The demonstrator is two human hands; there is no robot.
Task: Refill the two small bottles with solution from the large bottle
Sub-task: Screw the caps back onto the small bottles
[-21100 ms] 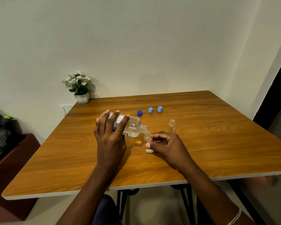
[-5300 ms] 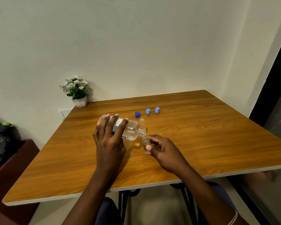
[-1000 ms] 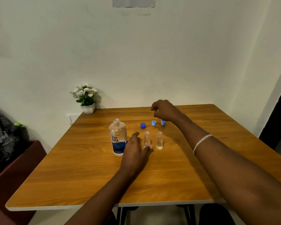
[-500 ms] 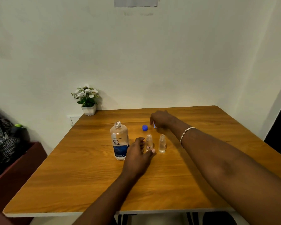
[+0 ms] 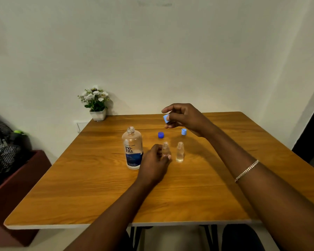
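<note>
The large clear bottle (image 5: 132,148) with a blue label stands upright and uncapped on the wooden table (image 5: 170,196). Right of it stand two small clear bottles, both uncapped. My left hand (image 5: 153,163) grips the left small bottle (image 5: 165,149) at its base. The right small bottle (image 5: 179,152) stands free with liquid in it. My right hand (image 5: 183,116) is raised above the table and pinches a light blue cap (image 5: 166,118). A dark blue cap (image 5: 161,135) and another light blue cap (image 5: 184,131) lie behind the small bottles.
A small white pot of flowers (image 5: 96,104) stands at the table's far left corner against the wall. A dark red box (image 5: 13,180) with clothes on it sits on the floor to the left.
My right hand has picked one light blue cap up off the table and lifted it. My left hand still holds the left small bottle.
</note>
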